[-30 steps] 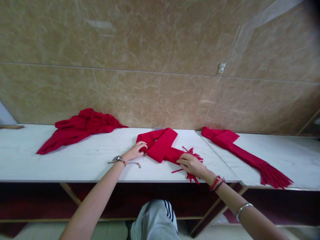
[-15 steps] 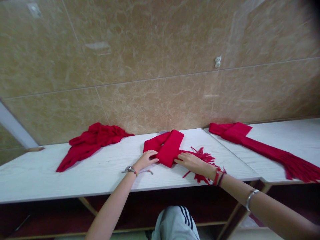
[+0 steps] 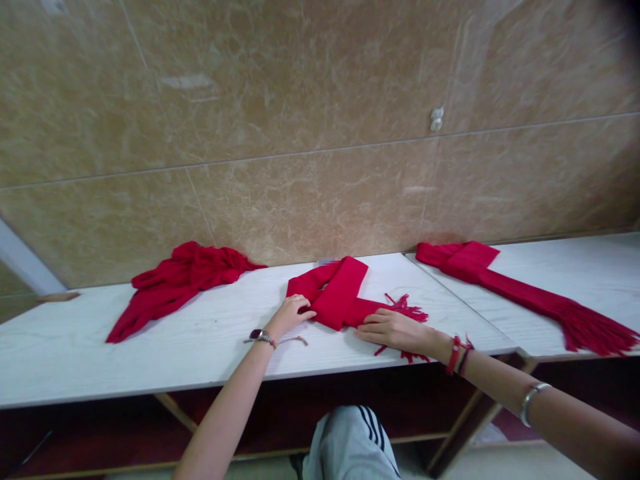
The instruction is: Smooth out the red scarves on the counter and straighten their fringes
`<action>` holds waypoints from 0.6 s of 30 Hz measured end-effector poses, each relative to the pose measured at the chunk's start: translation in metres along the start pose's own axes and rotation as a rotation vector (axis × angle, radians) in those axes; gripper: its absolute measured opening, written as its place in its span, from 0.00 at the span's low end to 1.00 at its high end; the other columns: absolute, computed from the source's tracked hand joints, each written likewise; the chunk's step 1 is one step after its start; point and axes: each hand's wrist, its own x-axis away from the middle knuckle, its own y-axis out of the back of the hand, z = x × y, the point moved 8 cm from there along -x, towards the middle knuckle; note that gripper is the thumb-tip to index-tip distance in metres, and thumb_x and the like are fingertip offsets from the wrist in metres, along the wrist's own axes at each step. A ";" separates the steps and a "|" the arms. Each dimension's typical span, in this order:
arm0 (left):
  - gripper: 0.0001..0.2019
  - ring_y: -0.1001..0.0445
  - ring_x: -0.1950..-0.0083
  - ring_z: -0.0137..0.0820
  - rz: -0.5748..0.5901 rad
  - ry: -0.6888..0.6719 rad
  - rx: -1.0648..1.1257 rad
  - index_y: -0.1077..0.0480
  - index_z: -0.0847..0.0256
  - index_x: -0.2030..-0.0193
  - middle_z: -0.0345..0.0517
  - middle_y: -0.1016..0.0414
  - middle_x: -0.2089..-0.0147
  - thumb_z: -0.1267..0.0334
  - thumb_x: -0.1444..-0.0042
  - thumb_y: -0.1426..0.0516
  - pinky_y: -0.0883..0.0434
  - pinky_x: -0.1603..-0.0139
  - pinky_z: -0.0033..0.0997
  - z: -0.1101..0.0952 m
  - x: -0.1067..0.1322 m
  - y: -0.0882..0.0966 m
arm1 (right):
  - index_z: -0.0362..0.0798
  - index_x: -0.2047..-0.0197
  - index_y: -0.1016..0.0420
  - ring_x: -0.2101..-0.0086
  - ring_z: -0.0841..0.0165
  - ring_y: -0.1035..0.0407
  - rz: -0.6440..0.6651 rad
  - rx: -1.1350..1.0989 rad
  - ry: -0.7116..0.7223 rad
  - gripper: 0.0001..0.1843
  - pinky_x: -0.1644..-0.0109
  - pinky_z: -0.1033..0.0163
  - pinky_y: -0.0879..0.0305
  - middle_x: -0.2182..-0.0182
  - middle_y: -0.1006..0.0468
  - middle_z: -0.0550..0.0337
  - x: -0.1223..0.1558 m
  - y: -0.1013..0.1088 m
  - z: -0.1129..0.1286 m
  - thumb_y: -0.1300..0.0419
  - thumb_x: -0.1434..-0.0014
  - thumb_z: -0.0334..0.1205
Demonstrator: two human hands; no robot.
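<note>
Far left: a crumpled red cloth (image 3: 183,283) lies in loose folds on the white countertop (image 3: 150,363), its back part close to the tan tiled wall (image 3: 300,200). A pointed end extends toward the front left.

Left of centre: a wristwatch (image 3: 257,335) and a thin cord bracelet (image 3: 273,343) sit on the left wrist. The left hand (image 3: 291,315) touches the front left edge of the middle scarf (image 3: 344,293), fingers bent over the fabric. Whether thumb and fingers pinch it cannot be told.

Centre: the middle scarf, red, lies on the countertop, between the crumpled cloth and the scarf at right. It is folded into a bent loop; one broad band crosses over, and a fringed tail runs out to the right. Below the counter edge, a knee in pale trousers (image 3: 340,443) with dark stripes stands before the dark red shelves (image 3: 280,413).

Right of centre: the right hand (image 3: 395,330) lies palm down over the tail, fingers close together; fringe shows behind and in front of it. Grip underneath is hidden. A red bracelet (image 3: 453,355) and a silver bangle (image 3: 531,403) circle that arm.

Far right: another red scarf (image 3: 515,287), folded at its back end, lies beyond the countertop seam, fringe spread toward the front.
</note>
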 end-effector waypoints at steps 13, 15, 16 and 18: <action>0.36 0.42 0.40 0.36 0.079 -0.020 0.088 0.48 0.52 0.37 0.46 0.40 0.40 0.57 0.52 0.39 0.45 0.40 0.38 -0.019 0.007 -0.001 | 0.44 0.59 0.28 0.63 0.66 0.31 0.003 0.099 -0.215 0.16 0.57 0.60 0.35 0.65 0.25 0.52 -0.008 -0.004 -0.022 0.55 0.41 0.25; 0.33 0.40 0.41 0.36 0.113 -0.010 0.070 0.47 0.52 0.37 0.46 0.37 0.41 0.58 0.49 0.41 0.44 0.40 0.38 -0.018 0.006 -0.006 | 0.44 0.60 0.28 0.64 0.66 0.32 -0.020 0.136 -0.195 0.15 0.59 0.60 0.36 0.66 0.25 0.51 -0.020 0.006 -0.014 0.55 0.40 0.27; 0.31 0.38 0.43 0.36 0.119 -0.005 0.061 0.46 0.52 0.38 0.46 0.35 0.43 0.58 0.48 0.42 0.43 0.41 0.37 -0.017 0.005 -0.008 | 0.43 0.61 0.28 0.64 0.65 0.32 -0.022 0.146 -0.183 0.14 0.59 0.60 0.36 0.66 0.25 0.51 -0.025 0.009 -0.008 0.55 0.40 0.28; 0.27 0.35 0.46 0.36 0.106 -0.001 0.043 0.43 0.53 0.39 0.46 0.32 0.46 0.58 0.47 0.43 0.41 0.43 0.36 -0.013 0.003 -0.008 | 0.44 0.61 0.28 0.65 0.65 0.33 0.013 0.128 -0.145 0.14 0.59 0.60 0.36 0.65 0.25 0.51 -0.031 0.010 0.001 0.55 0.39 0.29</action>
